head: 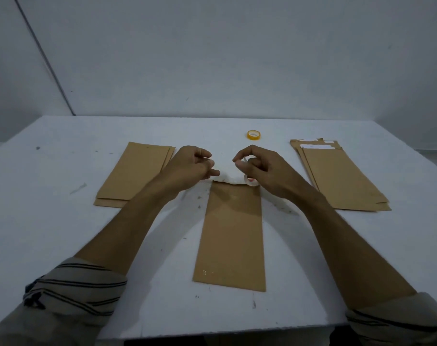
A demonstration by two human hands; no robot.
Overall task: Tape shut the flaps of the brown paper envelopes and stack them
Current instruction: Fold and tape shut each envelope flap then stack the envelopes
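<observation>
A brown envelope (pixel 231 236) lies lengthwise in the middle of the white table (pixel 62 221), its white flap (pixel 228 174) open at the far end. My right hand (pixel 264 171) hovers over the flap's right corner. It holds a small clear tape roll (pixel 251 182) in its lower fingers, while thumb and forefinger pinch together just above the roll. My left hand (pixel 192 167) is at the flap's left corner with its fingers loosely curled; the fingertips are near or on the flap, and I cannot tell whether they hold anything.
A stack of brown envelopes (pixel 135 172) lies to the left. Another stack of envelopes (pixel 342 178), with white flaps showing at the far end, lies to the right. A yellow tape roll (pixel 253 135) sits farther back. Grey walls stand behind the table.
</observation>
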